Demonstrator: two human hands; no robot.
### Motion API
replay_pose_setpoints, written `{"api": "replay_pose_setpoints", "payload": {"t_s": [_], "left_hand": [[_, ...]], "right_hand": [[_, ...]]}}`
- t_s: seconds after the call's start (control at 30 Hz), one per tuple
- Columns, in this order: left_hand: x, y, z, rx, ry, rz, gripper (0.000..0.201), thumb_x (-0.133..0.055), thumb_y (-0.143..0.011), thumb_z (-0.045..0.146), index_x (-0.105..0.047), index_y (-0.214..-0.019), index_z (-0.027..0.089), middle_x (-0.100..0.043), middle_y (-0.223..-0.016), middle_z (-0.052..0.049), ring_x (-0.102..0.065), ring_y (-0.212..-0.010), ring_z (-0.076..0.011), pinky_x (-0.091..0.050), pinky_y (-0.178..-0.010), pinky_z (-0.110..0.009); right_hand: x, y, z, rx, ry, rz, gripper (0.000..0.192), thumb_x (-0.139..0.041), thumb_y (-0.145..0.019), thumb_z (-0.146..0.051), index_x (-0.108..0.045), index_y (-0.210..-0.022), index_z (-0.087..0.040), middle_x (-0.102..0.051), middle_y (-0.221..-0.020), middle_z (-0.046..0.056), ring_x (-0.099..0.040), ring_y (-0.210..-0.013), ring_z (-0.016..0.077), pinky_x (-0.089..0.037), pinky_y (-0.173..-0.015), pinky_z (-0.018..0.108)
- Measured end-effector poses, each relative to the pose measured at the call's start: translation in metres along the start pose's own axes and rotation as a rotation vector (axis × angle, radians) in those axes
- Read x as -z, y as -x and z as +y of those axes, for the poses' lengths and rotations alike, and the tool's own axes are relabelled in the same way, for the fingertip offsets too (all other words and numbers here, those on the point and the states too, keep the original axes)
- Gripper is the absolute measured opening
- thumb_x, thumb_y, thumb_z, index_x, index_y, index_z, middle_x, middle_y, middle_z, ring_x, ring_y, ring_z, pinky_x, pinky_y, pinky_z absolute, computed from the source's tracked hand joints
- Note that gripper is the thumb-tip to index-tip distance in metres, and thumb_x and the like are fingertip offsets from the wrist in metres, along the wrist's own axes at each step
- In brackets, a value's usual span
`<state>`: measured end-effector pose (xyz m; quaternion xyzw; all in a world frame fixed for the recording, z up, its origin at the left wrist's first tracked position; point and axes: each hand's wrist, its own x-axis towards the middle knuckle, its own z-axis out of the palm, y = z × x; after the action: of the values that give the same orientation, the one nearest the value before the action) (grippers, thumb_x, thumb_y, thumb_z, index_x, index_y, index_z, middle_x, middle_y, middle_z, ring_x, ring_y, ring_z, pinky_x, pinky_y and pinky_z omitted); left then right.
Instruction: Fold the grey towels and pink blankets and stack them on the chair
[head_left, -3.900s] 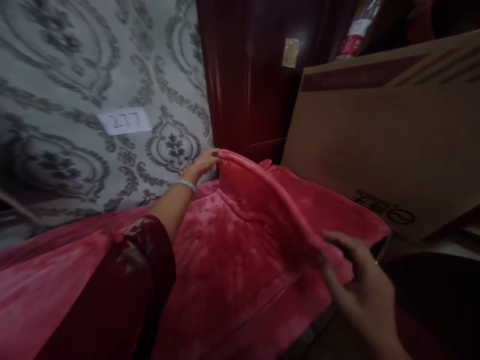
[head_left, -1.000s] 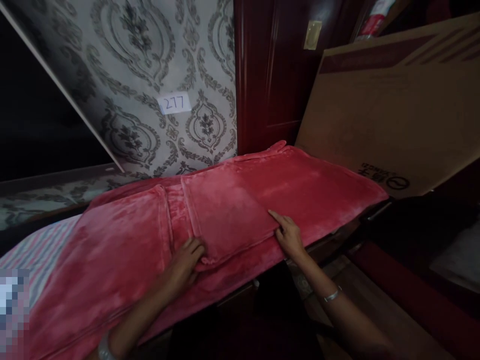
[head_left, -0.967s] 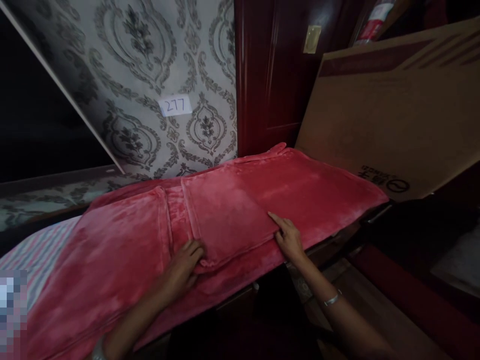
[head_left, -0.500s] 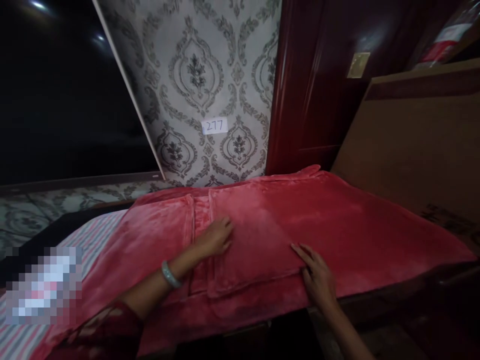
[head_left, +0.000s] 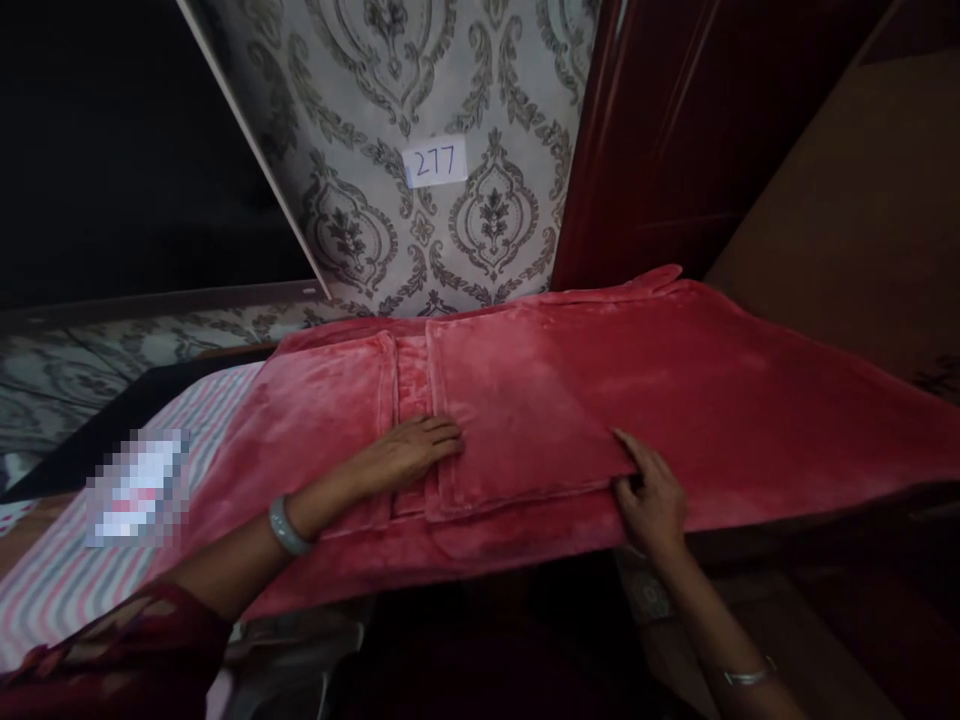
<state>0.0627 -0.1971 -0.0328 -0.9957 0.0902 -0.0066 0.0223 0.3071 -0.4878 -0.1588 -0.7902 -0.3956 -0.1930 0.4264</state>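
A red plush blanket (head_left: 735,400) lies spread over a long surface, with its left and middle parts folded over in panels and a narrow gap between them. My left hand (head_left: 416,448) rests on this gap and the edge of the middle panel (head_left: 517,410), its fingers stretched out over the fabric; a pale bracelet circles the wrist. At the right front corner of that panel, my right hand (head_left: 654,500) has the folded edge between thumb and fingers. The fingertips lie on top, and the thumb is at the front edge.
A striped cloth (head_left: 199,410) with a blurred-out item lies to the left. Behind stand a dark screen (head_left: 135,150), a patterned wall with a paper label (head_left: 436,160) reading 277, and a dark red wooden panel (head_left: 645,150). A large cardboard box (head_left: 862,200) stands at the right.
The view has tilted down. My left hand has gone from curled fingers to fingers laid out flat on the panel's edge. My right hand stays by the panel's corner, now around its edge.
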Motion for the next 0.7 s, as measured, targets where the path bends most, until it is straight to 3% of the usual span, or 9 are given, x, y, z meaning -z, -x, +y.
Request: {"api": "replay_pose_setpoints", "payload": {"t_s": [0.17, 0.3, 0.53, 0.63, 0.7], "left_hand": [[0.003, -0.006, 0.004, -0.112, -0.006, 0.039, 0.033, -0.046, -0.097, 0.014, -0.064, -0.122, 0.026, -0.068, -0.125, -0.005, -0.058, -0.123, -0.0195, -0.043, -0.11, -0.038], [-0.004, -0.001, 0.002, -0.152, -0.072, 0.063, 0.027, -0.044, -0.098, 0.013, -0.068, -0.111, 0.019, -0.07, -0.119, -0.011, -0.062, -0.116, -0.0228, -0.05, -0.103, -0.04], [-0.005, 0.024, 0.016, 0.014, 0.031, 0.057, 0.036, -0.043, -0.091, 0.005, -0.067, -0.113, 0.017, -0.067, -0.127, -0.012, -0.061, -0.121, -0.0216, -0.049, -0.106, -0.038], [0.005, 0.022, 0.01, 0.046, 0.183, 0.056, 0.033, -0.046, -0.084, 0.007, -0.07, -0.104, 0.019, -0.071, -0.115, -0.009, -0.066, -0.11, -0.0209, -0.052, -0.099, -0.035], [0.015, 0.007, -0.002, 0.078, 0.277, 0.089, 0.032, -0.045, -0.084, 0.01, -0.07, -0.101, 0.02, -0.073, -0.105, -0.007, -0.068, -0.1, -0.0191, -0.055, -0.093, -0.032]], "right_hand": [[0.003, -0.002, -0.004, -0.003, -0.023, -0.014, 0.051, -0.047, -0.084, -0.018, -0.066, -0.13, -0.024, -0.068, -0.123, 0.006, -0.064, -0.111, 0.0207, -0.054, -0.093, 0.035], [0.001, -0.002, -0.004, -0.002, -0.02, -0.011, 0.053, -0.047, -0.083, -0.017, -0.064, -0.134, -0.024, -0.067, -0.125, 0.006, -0.064, -0.111, 0.0206, -0.055, -0.091, 0.034], [-0.006, 0.0, 0.0, 0.055, 0.013, 0.011, 0.06, -0.047, -0.08, -0.013, -0.059, -0.138, -0.023, -0.066, -0.125, 0.007, -0.063, -0.112, 0.0213, -0.055, -0.094, 0.037], [-0.009, 0.0, -0.001, 0.073, 0.005, 0.055, 0.057, -0.048, -0.081, -0.012, -0.063, -0.134, -0.025, -0.068, -0.12, 0.007, -0.065, -0.107, 0.0207, -0.056, -0.091, 0.035], [-0.01, -0.001, -0.002, 0.091, 0.0, 0.078, 0.055, -0.047, -0.081, -0.012, -0.065, -0.131, -0.026, -0.068, -0.117, 0.006, -0.066, -0.105, 0.0197, -0.057, -0.088, 0.034]]}}
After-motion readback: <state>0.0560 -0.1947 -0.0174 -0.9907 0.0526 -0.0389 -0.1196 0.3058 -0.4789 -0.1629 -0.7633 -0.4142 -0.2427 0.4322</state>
